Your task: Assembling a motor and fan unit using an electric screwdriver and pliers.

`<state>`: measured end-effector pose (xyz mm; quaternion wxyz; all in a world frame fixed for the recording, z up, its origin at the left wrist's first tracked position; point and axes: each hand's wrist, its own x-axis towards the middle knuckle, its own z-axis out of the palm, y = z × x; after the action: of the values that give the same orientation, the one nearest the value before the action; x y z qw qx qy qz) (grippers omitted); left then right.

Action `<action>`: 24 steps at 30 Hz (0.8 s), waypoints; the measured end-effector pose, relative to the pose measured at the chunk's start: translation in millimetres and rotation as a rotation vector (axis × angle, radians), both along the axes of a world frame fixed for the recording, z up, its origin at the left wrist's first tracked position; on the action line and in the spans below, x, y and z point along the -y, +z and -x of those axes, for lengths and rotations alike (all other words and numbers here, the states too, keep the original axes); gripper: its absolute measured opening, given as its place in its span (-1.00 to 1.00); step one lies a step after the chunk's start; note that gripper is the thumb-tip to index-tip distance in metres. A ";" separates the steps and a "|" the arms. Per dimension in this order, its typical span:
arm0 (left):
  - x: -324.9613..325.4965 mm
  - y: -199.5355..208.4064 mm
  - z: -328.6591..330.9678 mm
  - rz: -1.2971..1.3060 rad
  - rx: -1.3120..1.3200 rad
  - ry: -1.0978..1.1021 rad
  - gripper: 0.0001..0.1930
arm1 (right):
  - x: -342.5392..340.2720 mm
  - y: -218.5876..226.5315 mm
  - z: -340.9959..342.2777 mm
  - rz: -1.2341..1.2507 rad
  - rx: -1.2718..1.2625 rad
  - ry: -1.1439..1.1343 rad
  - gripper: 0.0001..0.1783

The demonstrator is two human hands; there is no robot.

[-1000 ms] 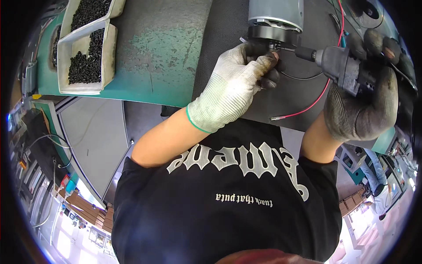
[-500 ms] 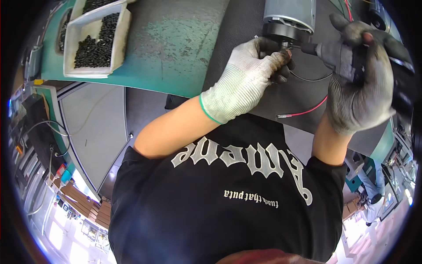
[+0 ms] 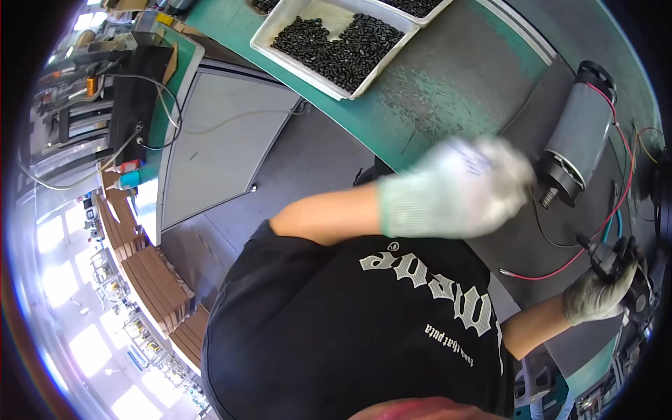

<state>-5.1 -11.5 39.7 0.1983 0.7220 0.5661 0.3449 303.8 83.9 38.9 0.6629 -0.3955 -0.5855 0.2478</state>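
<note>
Motor [image 3: 579,127]: lies on our black mat [image 3: 514,243], long axis slanting from upper right to lower-left shaft [image 3: 549,198].
Left hand [image 3: 483,185]: nearer; motor just to its right; blurred, we cannot tell closure or contents.
Right hand [image 3: 596,299]: farther; our fingers wrap the black power tool [image 3: 603,260].

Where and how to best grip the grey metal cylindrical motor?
Probably mid-barrel on the grey metal cylindrical motor, from its left: the body is smooth there, while the thin red wire runs down its right and a ridged metal shaft juts from its near end.
</note>
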 end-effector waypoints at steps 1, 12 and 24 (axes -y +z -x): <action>4.7 15.0 49.7 -0.129 -0.138 0.076 -0.81 | 5.0 10.1 8.9 0.150 -0.221 -0.059 -0.70; -26.6 -7.2 216.5 0.420 -0.896 0.720 -0.71 | 22.0 1.5 2.9 0.107 0.284 -0.182 -0.62; -12.6 10.0 15.6 0.402 1.001 -0.146 -0.66 | 19.1 74.3 52.4 0.326 -0.798 0.701 -0.69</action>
<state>-20.7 1.2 49.6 0.6012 0.4549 0.4055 0.5169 251.4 64.8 113.2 0.6413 -0.1496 -0.3395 0.6716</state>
